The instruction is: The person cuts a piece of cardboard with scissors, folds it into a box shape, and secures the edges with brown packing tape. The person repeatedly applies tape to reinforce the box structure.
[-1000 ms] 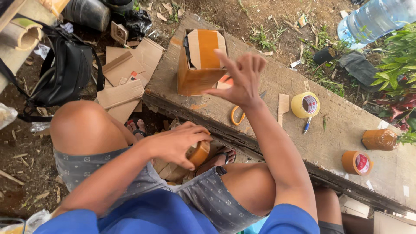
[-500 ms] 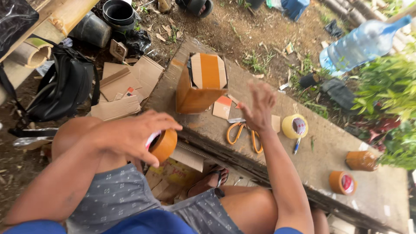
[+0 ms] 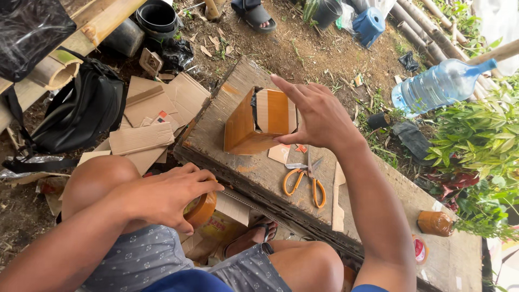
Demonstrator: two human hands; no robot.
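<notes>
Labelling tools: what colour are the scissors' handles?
Orange handles on the scissors, seen in the head view, lying on the plank.

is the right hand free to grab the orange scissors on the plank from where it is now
Probably yes. The right hand is open and empty beside the taped box, and the scissors lie uncovered on the plank just below it. The left hand is busy holding a tape roll.

**Hidden and cut off**

The left hand (image 3: pixel 162 197) covers most of the brown tape roll (image 3: pixel 201 210), so its grip on it is only partly seen. The right hand (image 3: pixel 319 116) hides one corner of the taped cardboard box (image 3: pixel 254 121). The right forearm hides part of the desk (image 3: pixel 259 173). A sandalled foot (image 3: pixel 254 12) is cut by the top edge. The red-labelled roll (image 3: pixel 419 250) is half hidden.
</notes>
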